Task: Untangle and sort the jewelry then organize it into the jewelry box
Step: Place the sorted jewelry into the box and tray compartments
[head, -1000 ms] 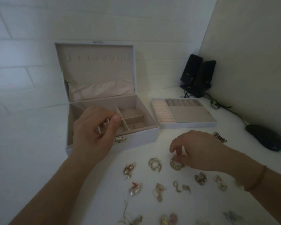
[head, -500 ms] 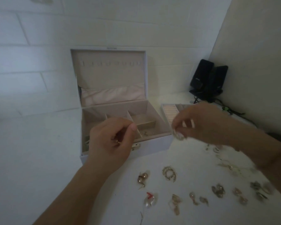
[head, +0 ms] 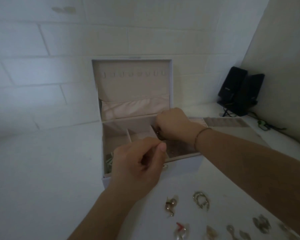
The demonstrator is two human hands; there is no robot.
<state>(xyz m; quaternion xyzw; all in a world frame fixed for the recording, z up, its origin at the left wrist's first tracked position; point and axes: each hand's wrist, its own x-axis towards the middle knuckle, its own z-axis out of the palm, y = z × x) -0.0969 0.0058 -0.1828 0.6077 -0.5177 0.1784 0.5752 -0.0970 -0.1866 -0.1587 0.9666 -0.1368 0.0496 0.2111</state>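
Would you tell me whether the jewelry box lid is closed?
No, the lid stands upright and open, and the right hand reaches over the compartments of the jewelry box.

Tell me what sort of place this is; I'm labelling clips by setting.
Probably a home desk in a room corner. A white table stands against a painted block wall, with a pair of black computer speakers and their cables at the back, beside an open jewelry box.

white table (head: 42, 187), jewelry box (head: 184, 166), earrings (head: 201, 200), speakers (head: 239, 90)
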